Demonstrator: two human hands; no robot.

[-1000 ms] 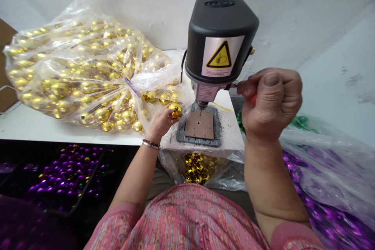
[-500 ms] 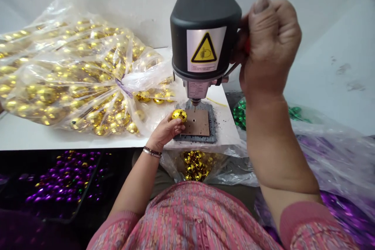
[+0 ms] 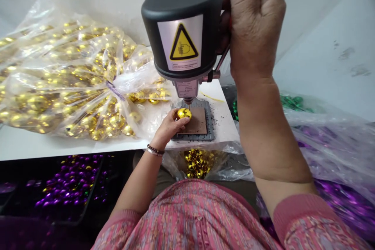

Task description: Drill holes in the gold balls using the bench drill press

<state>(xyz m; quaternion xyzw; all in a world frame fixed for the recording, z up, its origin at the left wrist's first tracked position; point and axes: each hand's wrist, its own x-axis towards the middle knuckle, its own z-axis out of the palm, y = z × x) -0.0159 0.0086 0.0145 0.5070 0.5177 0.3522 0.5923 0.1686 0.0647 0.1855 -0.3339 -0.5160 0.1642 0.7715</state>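
A shiny gold disco ball (image 3: 184,113) sits in the fingers of my left hand (image 3: 171,125), over the brown board (image 3: 199,123) on the drill press base (image 3: 208,125). The thin drill bit (image 3: 189,106) points down right at the ball; whether it touches the ball I cannot tell. Above stands the drill press (image 3: 183,23), black, with a yellow warning label. On its right side my right hand (image 3: 256,19) is closed around the feed lever (image 3: 222,58), whose red knob is mostly hidden by the fingers.
A tied clear bag of gold balls (image 3: 73,82) fills the left of the white table (image 3: 26,144). Below the front edge hangs an open bag with gold balls (image 3: 197,164). Purple balls (image 3: 70,179) lie lower left; green balls (image 3: 291,101) and purple bags (image 3: 342,203) are at right.
My left hand has brought the gold ball rightward across the board to beneath the drill bit. My right hand stays on the lever. The view has shifted, so the drill press appears further left and higher.
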